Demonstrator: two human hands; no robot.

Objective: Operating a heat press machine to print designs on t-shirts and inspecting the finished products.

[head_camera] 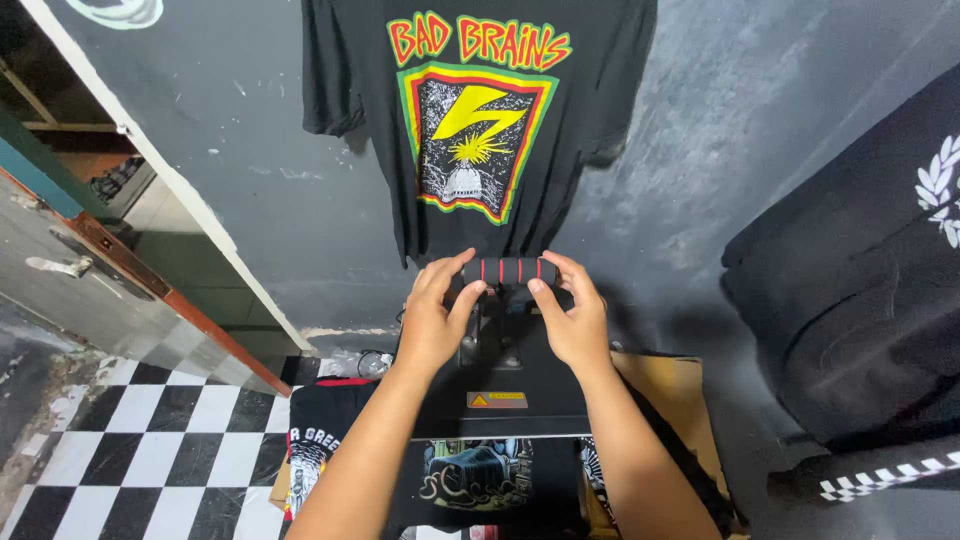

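both hands up on the press handle (509,271) now, a black foam grip with red rings lying crosswise. left hand (437,318) curls round its left end, right hand (570,318) round its right end, fingers wrapped over, thumbs under. the handle sits dead ahead at the top of the press (505,375), equally near each hand. a printed shirt (478,478) lies on the platen below. another shirt (478,120) hangs close behind the handle; cardboard (672,385) sits right, tiled floor (150,450) open left.
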